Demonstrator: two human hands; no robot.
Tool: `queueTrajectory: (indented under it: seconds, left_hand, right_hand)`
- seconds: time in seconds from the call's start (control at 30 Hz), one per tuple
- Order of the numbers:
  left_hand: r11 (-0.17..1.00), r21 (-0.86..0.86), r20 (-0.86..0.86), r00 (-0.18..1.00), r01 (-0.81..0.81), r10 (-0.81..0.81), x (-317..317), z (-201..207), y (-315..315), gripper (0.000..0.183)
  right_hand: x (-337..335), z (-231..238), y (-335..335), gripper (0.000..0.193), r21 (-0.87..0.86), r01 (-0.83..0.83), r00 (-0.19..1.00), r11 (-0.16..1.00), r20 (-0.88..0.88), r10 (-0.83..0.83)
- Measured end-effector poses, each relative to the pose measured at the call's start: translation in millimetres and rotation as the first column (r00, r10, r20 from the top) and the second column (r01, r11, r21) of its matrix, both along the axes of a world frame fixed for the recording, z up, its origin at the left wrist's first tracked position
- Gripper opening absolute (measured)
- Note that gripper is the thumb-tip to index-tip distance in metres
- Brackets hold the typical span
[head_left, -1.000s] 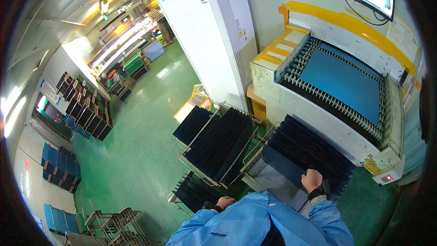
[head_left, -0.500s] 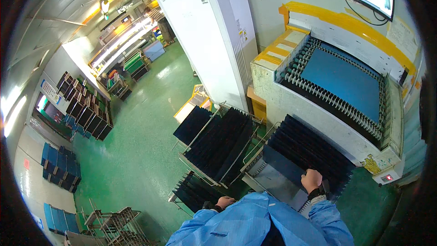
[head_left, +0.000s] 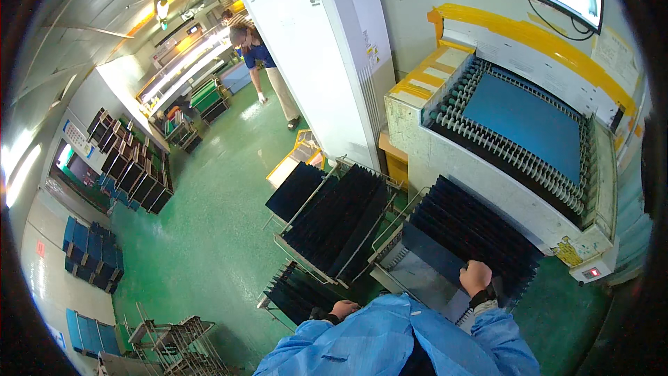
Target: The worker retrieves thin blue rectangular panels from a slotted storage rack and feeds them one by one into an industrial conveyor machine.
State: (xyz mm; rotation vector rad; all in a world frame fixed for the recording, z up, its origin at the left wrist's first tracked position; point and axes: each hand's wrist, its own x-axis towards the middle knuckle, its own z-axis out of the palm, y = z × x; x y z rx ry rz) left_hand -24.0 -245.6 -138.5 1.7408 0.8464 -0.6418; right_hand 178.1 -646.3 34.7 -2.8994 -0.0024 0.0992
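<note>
We have our right hand (head_left: 476, 276) closed on the corner of a dark panel (head_left: 430, 245), which stands tilted in a wire rack (head_left: 376, 259) beside the roller machine (head_left: 463, 170). Our left hand (head_left: 344, 309) is low, near a smaller rack (head_left: 263, 301); we cannot tell how far its fingers open or what they hold. Beside the tall white cabinet (head_left: 303, 49) (well apart from us) a co-worker (head_left: 259, 56) bends down.

Panels (head_left: 480, 226) navy, perhaps black; sheet (head_left: 525, 124) mid-blue; smock (head_left: 379, 331) light blue; floor (head_left: 223, 202) green.
</note>
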Motion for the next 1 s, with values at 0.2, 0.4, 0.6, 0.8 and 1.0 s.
queueTrajectory:
  seconds: [0.2,0.4,0.6,0.8,1.0]
  left_hand:
    - [0.999,0.036,-0.027,1.0,0.009,-0.008,4,11,-5,0.03]
    - [0.991,0.073,0.019,0.994,0.109,-0.111,0,9,-1,0.033]
    - [0.995,0.077,0.013,0.998,0.068,-0.069,2,16,-5,0.032]
    - [0.999,0.033,0.018,1.0,-0.009,0.008,5,28,-8,0.027]
    - [1.0,0.019,-0.016,1.0,-0.022,0.022,6,27,-8,0.025]
  right_hand:
    - [-2,1,-2,0.023,0.004,-0.012,1.0,1.0,0.016,0.012]
    - [-1,4,0,0.021,0.028,-0.035,0.999,0.999,0.03,0.034]
    - [2,0,-1,0.02,0.008,0.003,1.0,1.0,-0.001,-0.003]
    - [3,0,-1,0.023,-0.01,0.012,1.0,1.0,-0.027,-0.012]
    - [2,1,-1,0.023,-0.005,0.009,0.999,1.0,-0.038,-0.009]
